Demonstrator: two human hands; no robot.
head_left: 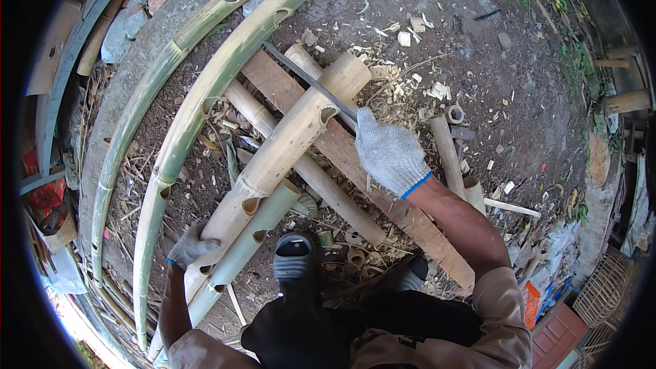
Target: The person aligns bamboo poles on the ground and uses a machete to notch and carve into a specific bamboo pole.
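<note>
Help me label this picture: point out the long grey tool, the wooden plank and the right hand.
Long grey tool (309, 80): head view, middle of its visible length.
Wooden plank (410, 222): head view, upper face, nearer stretch.
Right hand (391, 150): head view, back of the gloved hand.

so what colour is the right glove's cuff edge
The cuff edge is blue, clearest in the head view.

Over the ground (478, 51) at upper right, a hand could pass with only low litter beneath. From the right hand (391, 154), the blade (301, 72) and pale pole (287, 143) bar the way leftward across the centre; the plank (352, 167) slants down to lower right. At upper left, a narrow strip runs between the inner pole (249, 44) and outer pole (205, 17). Room under the left hand (191, 246) is hard to judge.
</note>
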